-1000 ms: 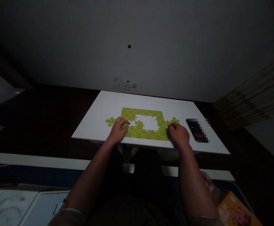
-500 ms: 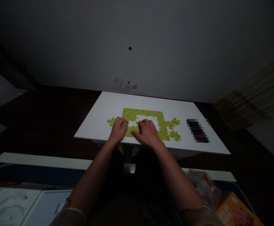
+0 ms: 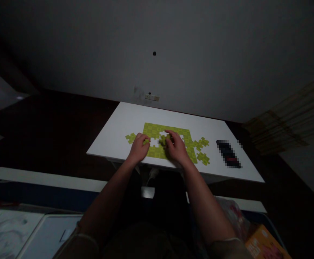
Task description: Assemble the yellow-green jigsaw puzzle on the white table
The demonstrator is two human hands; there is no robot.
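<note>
Jigsaw filling in progress: yellow-green puzzle (image 3: 155, 130) under both hands, left hand (image 3: 139, 147) with curled fingers on its edge, right hand (image 3: 176, 146) with spread fingers over its middle, any grip unclear. Gap between the fingers calling for seating loose pieces (image 3: 202, 158), lying right of the right fingers.

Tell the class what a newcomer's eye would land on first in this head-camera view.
The lime-green jigsaw puzzle catches the eye first, bright on the white tabletop at the centre of the view, with a gap in its middle. Two bare hands reach over it, the left hand at its near left and the right hand over the gap. Loose pieces lie to its right, near a pixelated dark object.
</note>
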